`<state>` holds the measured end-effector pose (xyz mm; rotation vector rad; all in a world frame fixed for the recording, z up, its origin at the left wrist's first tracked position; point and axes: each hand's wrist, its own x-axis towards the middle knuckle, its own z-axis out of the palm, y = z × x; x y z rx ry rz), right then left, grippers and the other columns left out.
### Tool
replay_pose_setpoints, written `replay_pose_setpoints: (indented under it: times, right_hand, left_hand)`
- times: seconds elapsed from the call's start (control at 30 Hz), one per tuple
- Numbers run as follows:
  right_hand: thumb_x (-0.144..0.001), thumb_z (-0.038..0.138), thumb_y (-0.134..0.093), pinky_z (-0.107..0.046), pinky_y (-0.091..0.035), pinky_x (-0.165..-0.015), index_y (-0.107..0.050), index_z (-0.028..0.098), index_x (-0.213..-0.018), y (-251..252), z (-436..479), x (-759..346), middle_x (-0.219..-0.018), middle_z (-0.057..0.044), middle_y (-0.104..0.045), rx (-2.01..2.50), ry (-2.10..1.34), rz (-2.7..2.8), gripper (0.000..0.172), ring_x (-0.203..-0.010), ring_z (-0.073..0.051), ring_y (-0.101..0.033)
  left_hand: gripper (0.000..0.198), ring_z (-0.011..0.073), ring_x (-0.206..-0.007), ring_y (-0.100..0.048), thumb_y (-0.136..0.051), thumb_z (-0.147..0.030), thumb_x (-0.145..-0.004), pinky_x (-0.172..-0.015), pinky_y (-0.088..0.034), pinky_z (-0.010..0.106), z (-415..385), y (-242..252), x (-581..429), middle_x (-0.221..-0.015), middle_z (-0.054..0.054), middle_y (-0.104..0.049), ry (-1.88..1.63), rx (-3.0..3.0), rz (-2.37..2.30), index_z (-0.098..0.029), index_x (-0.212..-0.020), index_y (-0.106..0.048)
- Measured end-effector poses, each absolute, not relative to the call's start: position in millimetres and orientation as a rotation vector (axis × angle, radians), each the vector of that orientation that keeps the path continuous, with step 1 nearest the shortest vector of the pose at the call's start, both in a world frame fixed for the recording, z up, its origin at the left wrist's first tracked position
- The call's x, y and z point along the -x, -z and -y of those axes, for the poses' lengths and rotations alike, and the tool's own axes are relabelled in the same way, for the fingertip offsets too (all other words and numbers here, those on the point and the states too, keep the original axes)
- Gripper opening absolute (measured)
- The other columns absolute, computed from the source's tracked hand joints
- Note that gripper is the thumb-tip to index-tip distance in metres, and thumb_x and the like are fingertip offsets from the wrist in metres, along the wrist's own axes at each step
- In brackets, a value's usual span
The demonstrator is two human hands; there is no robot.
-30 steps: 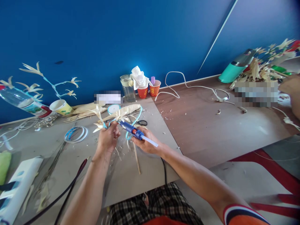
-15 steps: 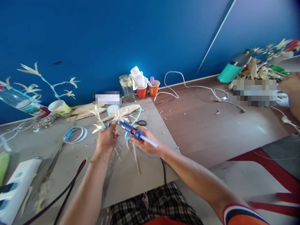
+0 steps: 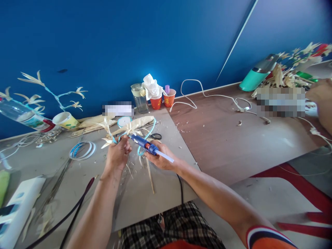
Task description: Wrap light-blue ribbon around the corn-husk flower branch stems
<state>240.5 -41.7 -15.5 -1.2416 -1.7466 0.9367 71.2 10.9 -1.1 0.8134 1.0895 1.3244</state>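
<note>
Flower sprig [image 3: 113, 139] in left hand [image 3: 118, 153], glue gun [image 3: 141, 141] in right hand [image 3: 164, 158]

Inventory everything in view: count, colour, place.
Slim plastic glue gun: 1, blue, centre
Petalled dry-leaf flowers: count unclear, cream, beside glue gun
Flat ring rolls: 2+, white-blue, left
Dry-leaf flower branches: 2+, cream-blue, back left
Slanted plastic bottle: 1, clear, far left
Printed paper cup: 1, yellow-white, beside bottle
Round paper cups: 2, red, back centre
Crumpled tissue: uncounted, white, atop left red cup
Lidded jug: 1, clear, beside red cups
Cylindrical flask: 1, teal, back right
Long power strip: 1, white, lower left
Co-worker's hand: 1, right edge
Left hand: 1, holding flowers
Right hand: 1, holding glue gun
</note>
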Motion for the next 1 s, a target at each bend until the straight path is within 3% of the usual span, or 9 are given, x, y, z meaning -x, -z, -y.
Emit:
replay_pose_setpoints:
  times: [0.57, 0.77, 1.0]
  right_hand:
    - [-0.080, 0.033, -0.053, -0.025, -0.034, -0.058, -0.040, 0.022, -0.074, 15.2, 41.2, -241.2, -0.066, 0.002, -0.047, 1.227, -0.929, 1.711, 0.018, -0.059, -0.012, -0.041]
    - [-0.077, 0.029, -0.057, -0.025, -0.038, -0.062, -0.046, 0.020, -0.079, 16.3, 41.8, -245.2, -0.073, 0.001, -0.049, 1.055, -0.831, 1.767, 0.015, -0.064, -0.012, -0.044]
    - [-0.072, 0.031, -0.062, -0.031, -0.044, -0.071, -0.052, 0.016, -0.098, 13.4, 38.7, -258.2, -0.090, -0.007, -0.055, 0.857, -0.693, 1.830, 0.031, -0.077, -0.017, -0.050]
  left_hand:
    - [0.020, 0.0029, -0.038, -0.028, -0.075, -0.024, -0.065, -0.040, -0.028, 0.018, -10.5, 1.3, -71.6, -0.043, -0.010, -0.034, -1.320, -0.832, -1.109, -0.015, -0.064, -0.056]
    - [0.027, 0.0019, -0.039, -0.028, -0.074, -0.022, -0.065, -0.041, -0.029, 0.017, -10.9, 1.4, -68.6, -0.047, -0.010, -0.035, -1.309, -0.793, -1.082, -0.016, -0.060, -0.048]
    - [0.023, 0.0021, -0.039, -0.026, -0.072, -0.018, -0.064, -0.040, -0.028, 0.017, -13.0, 3.7, -65.1, -0.047, -0.011, -0.032, -1.369, -0.791, -1.094, -0.016, -0.062, -0.049]
